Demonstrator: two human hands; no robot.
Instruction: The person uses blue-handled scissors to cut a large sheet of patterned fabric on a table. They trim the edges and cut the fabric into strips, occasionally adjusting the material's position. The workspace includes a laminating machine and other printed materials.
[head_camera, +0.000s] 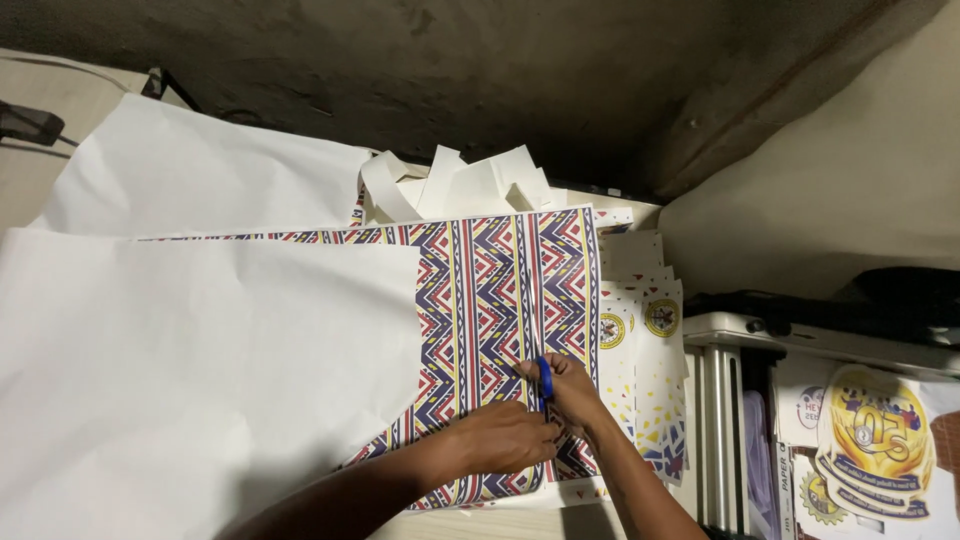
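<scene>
While a big white sheet (190, 370) covers the left of the table, the patterned print (490, 290) lies beside it, partly under its edge. The left hand (505, 437) presses flat on the print, fingers spread loosely. The right hand (572, 392) grips a blue cutter (545, 380) against the print's zigzag stripes.

Right hand (572, 392) holds blue pen (545, 380) on zigzag-patterned sheet (490, 290).
</scene>
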